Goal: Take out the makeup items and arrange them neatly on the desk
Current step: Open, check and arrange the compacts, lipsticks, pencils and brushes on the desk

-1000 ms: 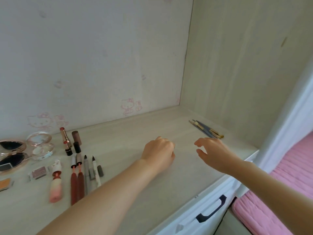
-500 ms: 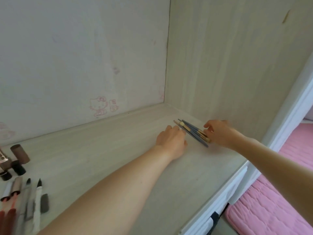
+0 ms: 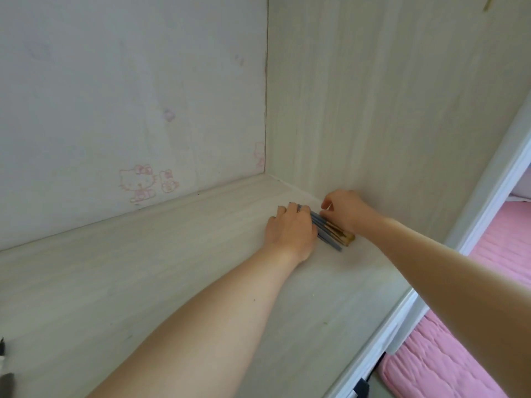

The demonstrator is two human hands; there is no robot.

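Observation:
A bundle of blue-handled makeup brushes (image 3: 330, 234) with tan bristle ends lies on the pale wooden desk (image 3: 143, 268), close to the right side panel. My left hand (image 3: 290, 229) lies flat over the far ends of the handles, fingers spread on the desk and covering that part of the bundle. My right hand (image 3: 344, 209) comes from the right, its fingers curled and pinching the brushes near the ferrules. The bristle ends stick out towards the desk's front edge.
The wood-grain side panel (image 3: 373, 110) rises right behind my right hand. The back wall carries pink cat stickers (image 3: 138, 182). Dark pen tips (image 3: 5, 380) show at the far left edge. A pink bed (image 3: 431, 354) lies beyond the desk's white front edge.
Both hands have reached right to the brushes; my left hand now covers their handles and my right hand pinches them. The view swung right, so the other makeup items left the picture.

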